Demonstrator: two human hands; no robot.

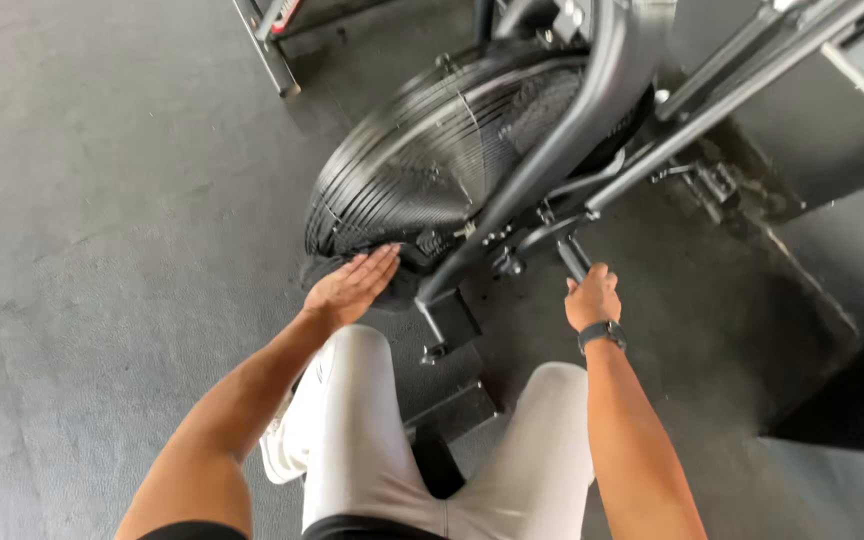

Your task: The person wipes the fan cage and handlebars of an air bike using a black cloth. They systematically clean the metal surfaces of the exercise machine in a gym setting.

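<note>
Left hand (352, 287) presses flat, fingers extended, on a dark cloth (402, 285) against the fan cage (422, 160), while right hand (592, 298) is closed around the crank arm (574, 257), apparently steadying it.

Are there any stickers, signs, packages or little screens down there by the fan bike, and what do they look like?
Label: a small red and white patch on the metal frame at the top edge, mostly cut off.
Watch: a dark band on the right wrist; its face does not show.
No packages, signs or lit screens can be seen around the fan bike.
</note>
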